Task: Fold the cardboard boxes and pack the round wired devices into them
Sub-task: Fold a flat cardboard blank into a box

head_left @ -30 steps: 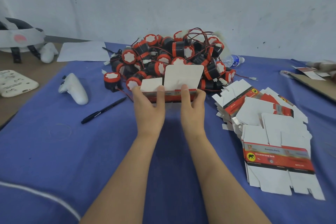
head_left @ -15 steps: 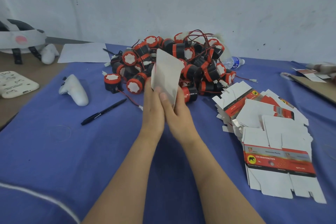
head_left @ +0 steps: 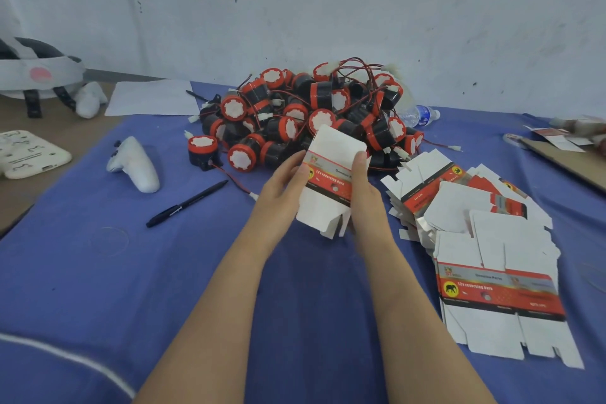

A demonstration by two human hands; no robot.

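Observation:
Between both hands I hold one white cardboard box (head_left: pixel 328 179) with a red printed band, half opened, upright and tilted, its bottom flaps loose. My left hand (head_left: pixel 283 188) grips its left side, thumb on the front. My right hand (head_left: pixel 365 197) grips its right edge, thumb up along the side. Just beyond lies a heap of round black-and-red wired devices (head_left: pixel 314 118) with red leads. One device (head_left: pixel 202 151) sits apart on the left of the heap. A stack of flat unfolded boxes (head_left: pixel 485 239) lies to the right of my hands.
The blue cloth (head_left: pixel 98 272) covers the table. On it lie a black pen (head_left: pixel 187 203), a white controller (head_left: pixel 136 164) and a sheet of paper (head_left: pixel 152 98). A headset (head_left: pixel 36 75) and white tray (head_left: pixel 28 154) sit far left, a water bottle (head_left: pixel 419 114) behind the heap.
The box was flat and edge-on between my hands; now it is turned with its red printed face toward me and partly opened. Both hands have shifted to its sides.

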